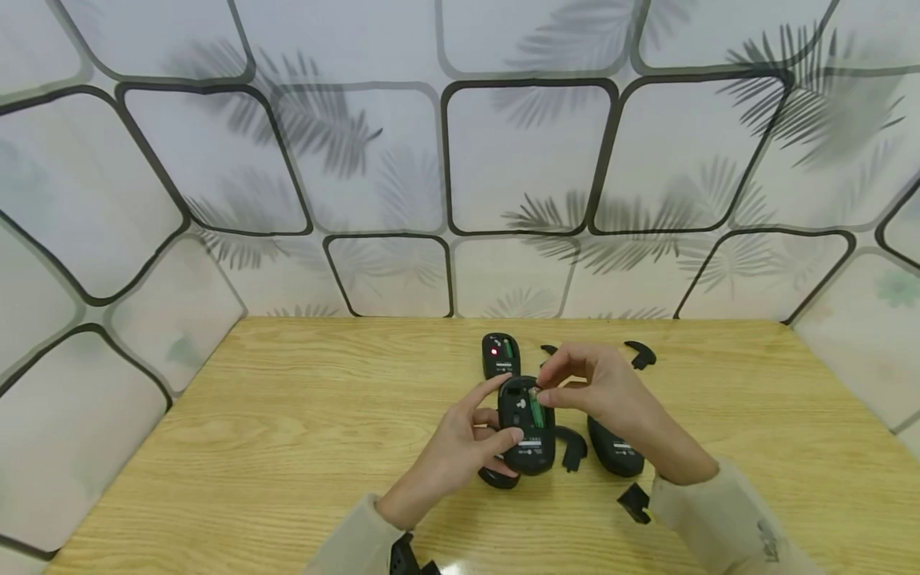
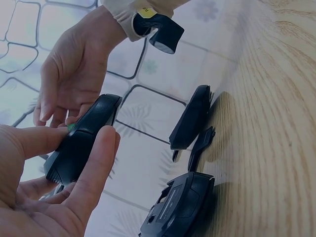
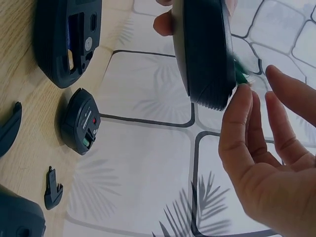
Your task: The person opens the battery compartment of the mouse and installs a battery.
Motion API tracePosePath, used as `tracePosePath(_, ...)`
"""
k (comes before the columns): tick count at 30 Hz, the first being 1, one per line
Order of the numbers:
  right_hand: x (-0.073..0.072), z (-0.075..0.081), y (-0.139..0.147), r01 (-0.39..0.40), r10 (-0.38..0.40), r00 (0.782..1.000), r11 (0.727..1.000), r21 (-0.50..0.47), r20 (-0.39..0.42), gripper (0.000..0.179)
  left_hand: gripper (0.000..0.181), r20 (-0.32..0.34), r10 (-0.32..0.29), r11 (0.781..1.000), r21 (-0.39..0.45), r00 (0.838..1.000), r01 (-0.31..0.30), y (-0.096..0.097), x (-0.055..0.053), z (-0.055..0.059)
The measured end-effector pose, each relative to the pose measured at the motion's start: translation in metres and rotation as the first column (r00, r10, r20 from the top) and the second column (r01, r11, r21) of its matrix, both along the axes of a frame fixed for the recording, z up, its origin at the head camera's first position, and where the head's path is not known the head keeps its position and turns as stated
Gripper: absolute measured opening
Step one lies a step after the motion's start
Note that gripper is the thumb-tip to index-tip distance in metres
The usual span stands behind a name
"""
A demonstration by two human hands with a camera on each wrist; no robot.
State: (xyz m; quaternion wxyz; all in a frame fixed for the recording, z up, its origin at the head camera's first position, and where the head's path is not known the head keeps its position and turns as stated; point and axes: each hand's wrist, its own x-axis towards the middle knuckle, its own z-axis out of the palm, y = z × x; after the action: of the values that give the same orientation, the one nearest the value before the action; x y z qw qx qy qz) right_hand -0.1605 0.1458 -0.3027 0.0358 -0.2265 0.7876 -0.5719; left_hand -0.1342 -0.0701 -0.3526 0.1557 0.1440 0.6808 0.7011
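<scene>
My left hand holds a black computer mouse by its sides, underside up, raised off the table. Its battery slot is uncovered, and a green battery lies in it. At the slot's upper end, my right hand touches the battery with a fingertip. The right wrist view shows a gap between that fingertip and the other fingers. Part of the battery is hidden behind the mouse in that view.
A smaller mouse with a red light lies behind. One mouse sits partly under my left hand, another mouse under my right forearm. Curved black battery covers lie about the wooden table; patterned cloth stands behind.
</scene>
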Motion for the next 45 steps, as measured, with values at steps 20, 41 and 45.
tracePosePath(20,0.006,-0.039,-0.003,-0.114,0.139,0.932,0.989,-0.093,0.335,0.044,0.070,-0.089,0.017,0.999,-0.045,0.996,-0.021,0.000,0.001,-0.004)
tracePosePath(41,0.011,-0.039,-0.005,-0.095,0.122,0.937,0.991,-0.097,0.327,0.048,0.068,-0.211,0.004,0.988,-0.149,0.977,-0.036,0.004,0.004,-0.005)
tracePosePath(45,0.010,-0.040,-0.004,-0.103,0.128,0.938,0.990,-0.095,0.322,0.046,0.068,-0.218,0.006,0.988,-0.152,0.976,-0.040,0.005,0.004,-0.005)
